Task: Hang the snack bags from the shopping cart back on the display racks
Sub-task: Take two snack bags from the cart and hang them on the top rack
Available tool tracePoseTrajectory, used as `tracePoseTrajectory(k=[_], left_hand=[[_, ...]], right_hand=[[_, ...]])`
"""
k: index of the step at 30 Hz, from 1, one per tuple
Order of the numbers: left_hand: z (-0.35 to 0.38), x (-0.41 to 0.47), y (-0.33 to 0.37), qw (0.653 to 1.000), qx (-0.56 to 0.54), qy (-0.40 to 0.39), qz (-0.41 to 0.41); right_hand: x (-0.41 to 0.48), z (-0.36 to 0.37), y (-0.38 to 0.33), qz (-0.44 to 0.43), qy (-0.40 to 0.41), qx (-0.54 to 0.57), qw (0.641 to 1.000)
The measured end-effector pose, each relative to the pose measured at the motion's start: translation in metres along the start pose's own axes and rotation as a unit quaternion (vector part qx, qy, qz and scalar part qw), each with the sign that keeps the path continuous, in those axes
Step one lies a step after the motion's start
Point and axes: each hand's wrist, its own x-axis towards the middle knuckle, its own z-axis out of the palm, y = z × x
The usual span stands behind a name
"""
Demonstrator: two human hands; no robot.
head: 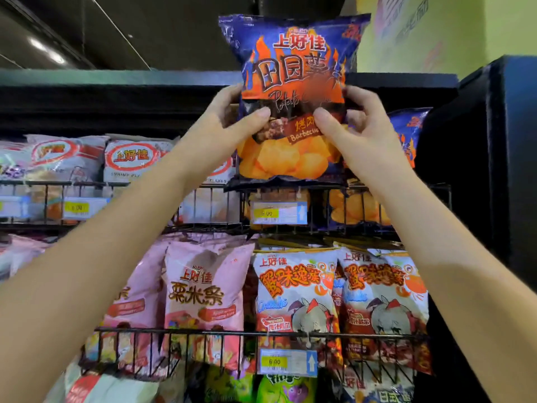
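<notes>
A blue and orange barbecue potato chip bag (293, 68) is held upright, high in front of the top wire rack (316, 189). My left hand (229, 114) grips its left edge, thumb across the front. On the opposite edge my right hand (357, 117) holds it the same way. The bag's bottom hangs just above the rack's front rail. Another bag of the same kind (409, 129) shows behind my right hand. The shopping cart is out of view.
White shrimp-flake bags (130, 159) fill the top rack's left side. Pink bags (203, 289) and white crab-flavour bags (293, 292) stand in the lower rack (232, 333). Yellow price tags (276, 213) clip to the rails. A black cabinet (499, 158) stands at right.
</notes>
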Motion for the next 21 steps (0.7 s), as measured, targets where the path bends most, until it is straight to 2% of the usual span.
tracePoseTrajectory(k=[4, 11, 21], left_hand=[[-0.002, 0.020, -0.004, 0.996, 0.083, 0.016, 0.031], [0.008, 0.022, -0.043, 0.992, 0.121, 0.029, -0.003], [0.009, 0.023, -0.047, 0.964, 0.240, -0.100, -0.058]], right_hand=[[0.017, 0.012, 0.017, -0.018, -0.004, -0.009, 1.000], [0.018, 0.024, 0.044, -0.008, -0.022, -0.134, 0.991], [0.008, 0.029, 0.049, 0.028, -0.080, -0.289, 0.954]])
